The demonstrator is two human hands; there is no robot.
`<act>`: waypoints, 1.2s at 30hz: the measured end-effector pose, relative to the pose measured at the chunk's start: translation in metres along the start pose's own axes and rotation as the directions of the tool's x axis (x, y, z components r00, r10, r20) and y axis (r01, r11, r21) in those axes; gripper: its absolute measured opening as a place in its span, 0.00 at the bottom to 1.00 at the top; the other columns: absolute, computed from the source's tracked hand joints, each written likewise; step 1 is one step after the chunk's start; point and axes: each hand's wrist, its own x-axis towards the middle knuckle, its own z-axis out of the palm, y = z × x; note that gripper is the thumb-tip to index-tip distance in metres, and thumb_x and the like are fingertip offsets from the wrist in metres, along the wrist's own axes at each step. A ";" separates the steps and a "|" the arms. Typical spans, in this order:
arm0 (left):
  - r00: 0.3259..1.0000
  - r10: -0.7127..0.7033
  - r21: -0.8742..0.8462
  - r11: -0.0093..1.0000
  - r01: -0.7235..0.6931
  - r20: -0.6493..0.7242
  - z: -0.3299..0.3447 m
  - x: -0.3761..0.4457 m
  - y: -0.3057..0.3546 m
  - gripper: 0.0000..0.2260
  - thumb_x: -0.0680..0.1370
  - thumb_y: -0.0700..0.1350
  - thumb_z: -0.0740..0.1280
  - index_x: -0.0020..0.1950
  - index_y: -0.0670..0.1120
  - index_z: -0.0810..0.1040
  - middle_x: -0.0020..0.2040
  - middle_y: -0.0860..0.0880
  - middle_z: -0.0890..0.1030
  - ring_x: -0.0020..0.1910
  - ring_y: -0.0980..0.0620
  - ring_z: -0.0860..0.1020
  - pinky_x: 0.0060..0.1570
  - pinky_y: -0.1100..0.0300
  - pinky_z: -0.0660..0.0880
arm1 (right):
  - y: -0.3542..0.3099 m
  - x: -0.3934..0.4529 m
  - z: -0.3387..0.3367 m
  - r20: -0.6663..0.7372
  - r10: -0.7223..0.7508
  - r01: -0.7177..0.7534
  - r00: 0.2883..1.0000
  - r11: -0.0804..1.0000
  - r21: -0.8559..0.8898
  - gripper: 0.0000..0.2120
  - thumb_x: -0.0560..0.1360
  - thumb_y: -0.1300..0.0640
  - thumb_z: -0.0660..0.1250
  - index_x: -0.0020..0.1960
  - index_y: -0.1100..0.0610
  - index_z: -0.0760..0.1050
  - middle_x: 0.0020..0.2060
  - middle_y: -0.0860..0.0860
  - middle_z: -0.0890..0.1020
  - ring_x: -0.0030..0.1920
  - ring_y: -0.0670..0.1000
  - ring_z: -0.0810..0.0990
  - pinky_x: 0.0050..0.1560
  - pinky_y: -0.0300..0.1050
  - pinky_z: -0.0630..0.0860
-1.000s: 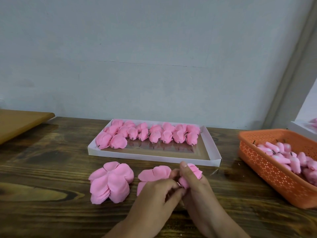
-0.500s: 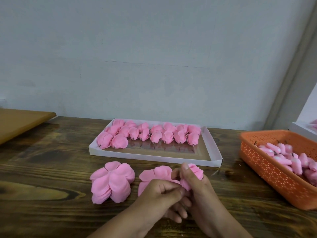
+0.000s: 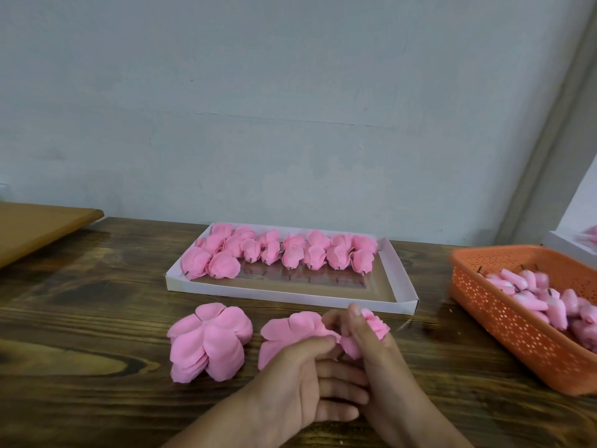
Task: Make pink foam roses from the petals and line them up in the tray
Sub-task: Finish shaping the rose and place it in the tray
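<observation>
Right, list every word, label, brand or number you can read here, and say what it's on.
None: no readable text shows anywhere.
White tray: plain rim, no print.
Orange basket: only a hole pattern, no label.
Foam roses and loose petals: plain pink.
Wall and wooden table: unmarked.

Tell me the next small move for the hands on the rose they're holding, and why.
Probably wrap the petal snug around the bud. The right hand grips the half-made rose while the left hand pinches a petal at its base, so the rose looks unfinished; the white tray has bare room in front of its row.
</observation>
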 end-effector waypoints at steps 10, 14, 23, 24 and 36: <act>0.993 0.116 -0.197 0.974 -0.109 0.024 -0.006 0.008 -0.011 0.08 0.70 0.43 0.73 0.46 0.43 0.89 0.42 0.45 0.86 0.39 0.51 0.86 0.37 0.62 0.82 | 0.000 -0.001 0.006 -0.050 0.041 -0.038 0.998 0.997 0.068 0.26 0.67 0.37 0.69 0.53 0.57 0.83 0.59 0.66 0.78 0.61 0.63 0.81 0.59 0.57 0.79; 0.990 0.141 -0.173 0.975 -0.140 -0.008 -0.007 0.011 -0.013 0.13 0.71 0.40 0.76 0.55 0.41 0.87 0.46 0.43 0.86 0.40 0.51 0.86 0.38 0.62 0.81 | 0.002 -0.001 0.007 -0.046 0.020 -0.016 0.999 0.995 0.097 0.31 0.64 0.34 0.74 0.53 0.59 0.82 0.54 0.60 0.81 0.57 0.60 0.83 0.60 0.59 0.79; 0.907 0.392 0.180 0.914 -0.364 -0.153 -0.001 0.013 -0.021 0.12 0.68 0.45 0.81 0.50 0.46 0.88 0.39 0.44 0.86 0.39 0.51 0.85 0.42 0.59 0.81 | -0.001 -0.001 0.012 -0.021 0.010 -0.007 1.000 0.992 0.127 0.29 0.63 0.37 0.73 0.50 0.60 0.78 0.41 0.58 0.85 0.40 0.56 0.86 0.32 0.45 0.79; 0.914 0.374 0.174 0.921 -0.347 -0.157 -0.001 0.014 -0.020 0.12 0.68 0.45 0.82 0.50 0.46 0.88 0.39 0.45 0.86 0.39 0.51 0.85 0.42 0.59 0.81 | 0.000 -0.002 0.013 -0.015 0.009 -0.007 1.000 0.993 0.115 0.32 0.61 0.35 0.76 0.51 0.61 0.77 0.42 0.59 0.85 0.42 0.57 0.86 0.34 0.46 0.80; 0.989 0.130 -0.066 0.990 -0.126 0.066 -0.004 0.007 -0.010 0.16 0.65 0.50 0.79 0.49 0.45 0.88 0.41 0.48 0.84 0.38 0.56 0.83 0.37 0.65 0.80 | -0.007 -0.007 0.015 0.000 -0.080 0.080 0.997 0.997 0.020 0.27 0.53 0.32 0.81 0.41 0.51 0.84 0.39 0.57 0.87 0.39 0.56 0.86 0.35 0.45 0.81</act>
